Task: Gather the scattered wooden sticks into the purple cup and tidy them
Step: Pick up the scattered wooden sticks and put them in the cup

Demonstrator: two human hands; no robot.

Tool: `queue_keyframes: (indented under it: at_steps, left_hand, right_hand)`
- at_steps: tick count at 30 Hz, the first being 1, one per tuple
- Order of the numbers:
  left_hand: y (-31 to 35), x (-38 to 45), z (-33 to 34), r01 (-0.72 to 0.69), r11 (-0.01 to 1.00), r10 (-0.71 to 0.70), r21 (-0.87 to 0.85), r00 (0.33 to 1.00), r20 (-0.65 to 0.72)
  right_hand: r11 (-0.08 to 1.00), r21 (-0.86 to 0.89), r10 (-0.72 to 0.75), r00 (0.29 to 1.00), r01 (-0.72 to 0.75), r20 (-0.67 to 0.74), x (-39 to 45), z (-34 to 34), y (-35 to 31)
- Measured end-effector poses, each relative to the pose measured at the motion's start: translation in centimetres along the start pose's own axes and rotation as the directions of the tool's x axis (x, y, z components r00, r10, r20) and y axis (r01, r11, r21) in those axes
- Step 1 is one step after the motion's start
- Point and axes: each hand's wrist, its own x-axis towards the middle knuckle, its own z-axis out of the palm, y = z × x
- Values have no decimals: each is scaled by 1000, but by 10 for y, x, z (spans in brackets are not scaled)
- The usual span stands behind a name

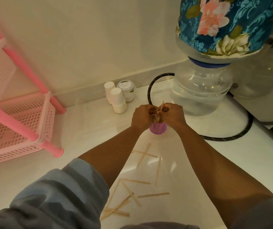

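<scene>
Hands, my left hand (143, 116) and right hand (173, 115), clutch thin wooden sticks (159, 114) standing in the small purple cup (158, 128); many loose sticks (133, 192) remain along the white counter's (231, 162) near edge.

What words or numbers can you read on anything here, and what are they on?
None can be read.
Small lidded jar by the wall: it has a label on its lid and on its side, but the print is too small and blurred to read.
White paper cups, purple cup, pink rack, flowered cover on the water bottle: no writing visible.
</scene>
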Motion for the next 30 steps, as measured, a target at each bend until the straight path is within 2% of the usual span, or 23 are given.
queue_keyframes:
  at_steps: [5,11,16,19,25,28,30]
  left_hand:
    - [-1,2,-1,-55,998,56,12,998,-14]
    - [-1,1,-2,-97,995,96,-22,995,-41]
    - [-8,-2,-2,-153,980,152,130,988,15]
    - [-13,-2,-6,-169,968,167,187,986,27]
    - [-17,-7,-22,-134,989,139,60,987,-77]
    - [-26,-17,-33,-109,994,110,19,985,-135]
    - [-38,-26,-41,-71,997,76,34,986,-146]
  right_hand:
    - [998,-64,-11,1000,11,1,2,0,0]
    - [989,-136,-68,992,54,-104,4,4,-2]
    - [968,-224,-120,993,115,-8,2,6,2]
    - [967,-225,-124,992,118,-11,0,7,2]
    - [952,-256,-189,980,169,-58,-3,18,-9]
    - [932,-243,-278,960,267,-13,-10,30,-21]
    - [912,-229,-335,940,341,67,-18,41,-28]
